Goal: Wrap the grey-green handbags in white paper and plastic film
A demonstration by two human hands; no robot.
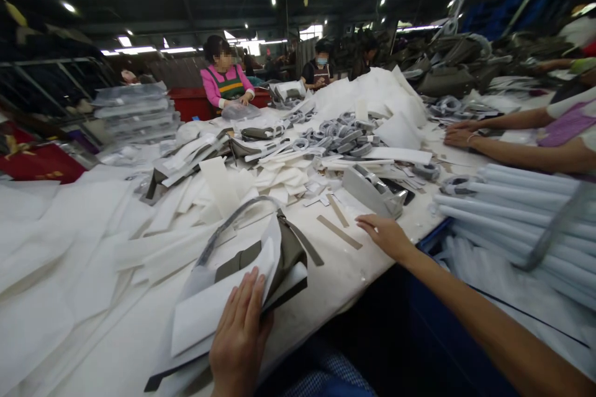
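Observation:
An olive handbag (292,250) with a grey-wrapped handle (215,237) lies tilted on the table in front of me. A folded white padding sheet (209,310) covers its near side. My left hand (242,329) grips the bag through this sheet, fingers straight along it and the thumb partly hidden. My right hand (384,234) reaches over the table edge with its fingers stretched out, and I see nothing in it. Two narrow grey-brown strips (339,231) lie just left of those fingertips. Behind the right hand sits a grey wrapped piece (370,191) beside a dark phone-like object (399,191).
White sheets (46,242) spread across the left side. Wrapped handles (342,133) are heaped mid-table below a white pile (372,96). White rolls (507,198) fill a blue bin at right. A co-worker's hands (460,133) rest at the right; other people work across the table.

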